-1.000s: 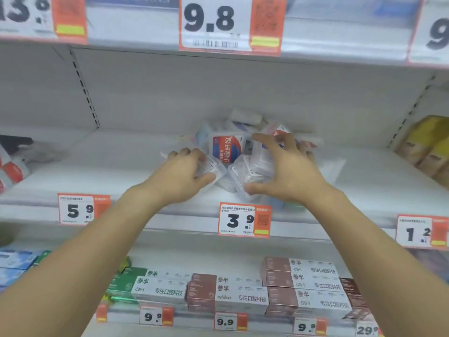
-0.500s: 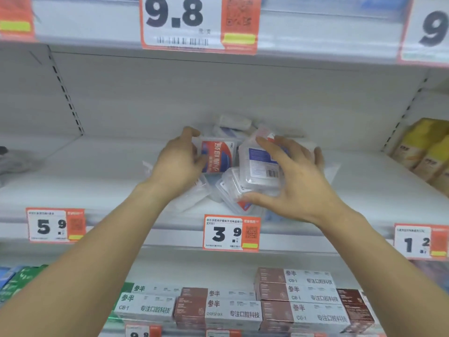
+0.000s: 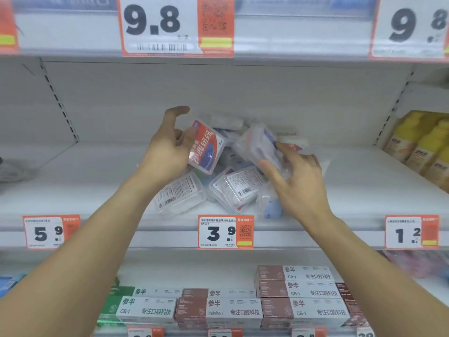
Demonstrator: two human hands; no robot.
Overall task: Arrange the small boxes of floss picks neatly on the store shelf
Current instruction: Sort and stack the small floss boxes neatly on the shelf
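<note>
Several small clear plastic boxes of floss picks lie in a loose heap (image 3: 233,188) on the white middle shelf (image 3: 97,181), above the 3.9 price tag. My left hand (image 3: 167,152) holds one box with a red and blue label (image 3: 206,148), tilted, just above the heap's left side. My right hand (image 3: 294,181) grips a clear box (image 3: 257,144) at the heap's right side, lifted and tilted. Two boxes lie label-down at the front of the heap (image 3: 179,193). Boxes at the back are partly hidden.
Yellow packages (image 3: 422,147) stand at the right end of the same shelf. Toothpaste cartons (image 3: 243,310) fill the shelf below. Price tags 5.9 (image 3: 48,232) and 1.2 (image 3: 410,232) hang on the shelf edge. The upper shelf edge (image 3: 303,37) hangs close above.
Both hands have each lifted a box out of the heap. The left hand's red-labelled box has turned and tilted; the right hand's box has risen and swung rightward.
</note>
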